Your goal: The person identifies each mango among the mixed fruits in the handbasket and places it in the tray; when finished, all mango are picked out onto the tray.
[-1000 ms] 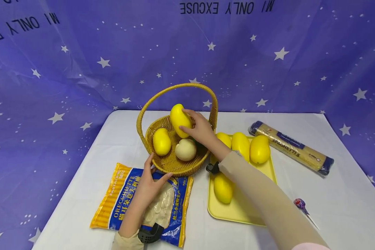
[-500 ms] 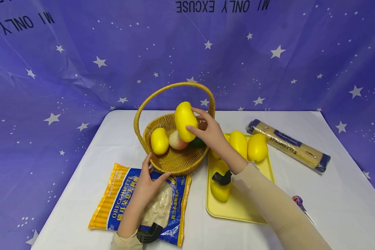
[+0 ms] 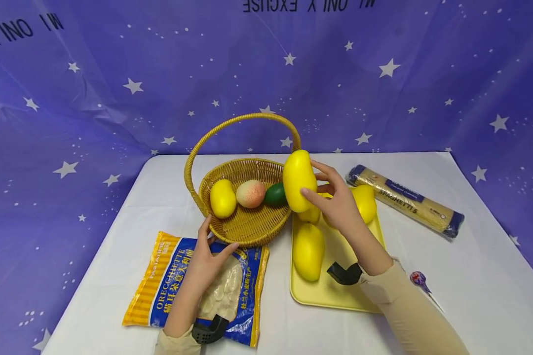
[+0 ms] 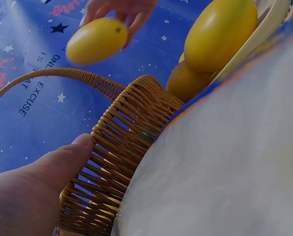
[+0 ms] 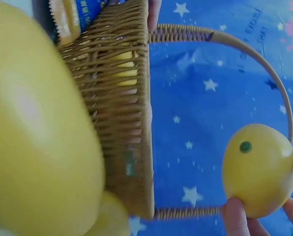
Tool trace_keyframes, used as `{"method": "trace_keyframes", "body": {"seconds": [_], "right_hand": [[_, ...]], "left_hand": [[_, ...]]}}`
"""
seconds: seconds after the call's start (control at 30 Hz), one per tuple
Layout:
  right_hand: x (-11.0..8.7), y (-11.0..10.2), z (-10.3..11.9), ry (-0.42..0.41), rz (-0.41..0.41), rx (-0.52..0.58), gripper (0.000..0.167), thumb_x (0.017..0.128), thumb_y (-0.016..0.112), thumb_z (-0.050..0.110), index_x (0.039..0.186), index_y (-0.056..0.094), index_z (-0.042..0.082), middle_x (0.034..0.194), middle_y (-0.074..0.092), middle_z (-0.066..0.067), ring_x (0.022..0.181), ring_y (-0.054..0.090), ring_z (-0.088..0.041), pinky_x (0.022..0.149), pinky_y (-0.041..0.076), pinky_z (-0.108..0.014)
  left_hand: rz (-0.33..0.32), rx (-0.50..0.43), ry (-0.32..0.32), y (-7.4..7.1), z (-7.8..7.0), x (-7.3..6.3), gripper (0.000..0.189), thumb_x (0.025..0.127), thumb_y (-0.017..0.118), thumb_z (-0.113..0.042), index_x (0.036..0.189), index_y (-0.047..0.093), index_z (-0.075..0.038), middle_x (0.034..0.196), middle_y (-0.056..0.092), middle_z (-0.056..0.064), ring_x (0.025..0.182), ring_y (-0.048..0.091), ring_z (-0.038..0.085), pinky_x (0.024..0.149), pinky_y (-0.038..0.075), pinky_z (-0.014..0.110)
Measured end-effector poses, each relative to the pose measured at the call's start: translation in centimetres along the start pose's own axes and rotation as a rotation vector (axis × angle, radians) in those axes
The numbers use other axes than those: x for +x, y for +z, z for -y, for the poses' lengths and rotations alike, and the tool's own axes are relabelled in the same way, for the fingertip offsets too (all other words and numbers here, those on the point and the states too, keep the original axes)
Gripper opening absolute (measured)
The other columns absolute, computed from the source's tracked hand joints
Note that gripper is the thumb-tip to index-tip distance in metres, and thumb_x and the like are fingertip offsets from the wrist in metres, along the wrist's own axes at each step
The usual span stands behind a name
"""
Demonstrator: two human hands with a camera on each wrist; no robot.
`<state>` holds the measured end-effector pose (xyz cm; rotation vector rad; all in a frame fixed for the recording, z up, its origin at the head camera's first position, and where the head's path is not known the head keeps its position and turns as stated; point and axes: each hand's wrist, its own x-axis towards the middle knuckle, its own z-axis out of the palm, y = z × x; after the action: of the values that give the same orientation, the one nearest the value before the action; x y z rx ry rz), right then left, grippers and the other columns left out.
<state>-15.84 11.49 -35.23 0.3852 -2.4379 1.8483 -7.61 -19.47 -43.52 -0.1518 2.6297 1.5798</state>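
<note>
My right hand (image 3: 337, 199) holds a yellow mango (image 3: 299, 181) between thumb and fingers, raised at the basket's right side. A green dot marks the mango's end in the right wrist view. My left hand (image 3: 206, 261) touches the near left of the wicker basket (image 3: 244, 239), thumb and fingers spread along it. In the left wrist view, the thumb (image 4: 70, 164) lies straight against the woven wall. Inside the basket are another yellow mango (image 3: 223, 198), a pale peach with a red blush (image 3: 251, 194) and a dark green fruit (image 3: 275, 195), partly hidden by the held mango.
Several mangoes (image 3: 308, 252) lie on a yellow tray (image 3: 333, 298) right of the basket. A pack of spaghetti (image 3: 404, 199) and a lollipop (image 3: 419, 281) lie farther right. A blue and orange orecchiette bag (image 3: 160, 286) lies under my left forearm. The basket's handle (image 3: 244, 118) arches upright.
My right hand has carried the mango from over the basket rightward to its right rim. The peach has rolled, showing its red side, and the green fruit has come into view. My left hand stays.
</note>
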Motion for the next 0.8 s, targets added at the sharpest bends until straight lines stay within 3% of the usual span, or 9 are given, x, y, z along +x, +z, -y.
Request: {"method": "trace_keyframes", "body": {"seconds": [0.17,0.4,0.6,0.8], "right_hand": [[-2.6,-2.5,-1.4,0.041,-0.086,-0.009,0.062,0.090,0.071,0.022,0.146,0.044,0.028,0.127,0.054,-0.013,0.095,0.058,-0.024,0.071,0.053,-0.024],[-6.3,-5.0,-3.6,0.146,-0.137,-0.072,0.065,0.091,0.069,0.022,0.149,0.040,0.021,0.127,0.052,-0.016,0.089,0.058,-0.014,0.068,0.055,-0.025],[-9.1,-5.2,-5.4,0.254,-0.104,0.018,0.066,0.093,0.066,0.020,0.151,0.034,0.014,0.127,0.048,-0.021,0.085,0.062,-0.009,0.070,0.057,-0.031],[-11.2,-4.5,-6.7,0.364,-0.090,0.028,0.066,0.093,0.067,0.024,0.150,0.035,0.015,0.123,0.046,-0.021,0.083,0.063,-0.012,0.070,0.057,-0.032]], "left_hand": [[0.002,0.004,0.000,0.0,-0.2,0.0,0.101,0.082,0.068,-0.057,0.155,0.001,-0.033,0.156,0.020,0.015,0.137,0.034,0.032,0.104,0.032,0.059],[0.008,-0.002,-0.001,-0.2,-0.3,-0.1,0.102,0.083,0.068,-0.056,0.155,0.001,-0.032,0.156,0.020,0.017,0.137,0.033,0.032,0.103,0.034,0.059],[0.010,-0.013,0.001,-0.1,-0.1,0.0,0.102,0.083,0.068,-0.057,0.155,0.000,-0.032,0.156,0.019,0.016,0.137,0.033,0.032,0.099,0.040,0.056],[0.010,-0.001,-0.002,0.0,0.0,0.1,0.103,0.082,0.068,-0.059,0.155,0.000,-0.033,0.155,0.022,0.017,0.137,0.033,0.031,0.104,0.031,0.059]]}}
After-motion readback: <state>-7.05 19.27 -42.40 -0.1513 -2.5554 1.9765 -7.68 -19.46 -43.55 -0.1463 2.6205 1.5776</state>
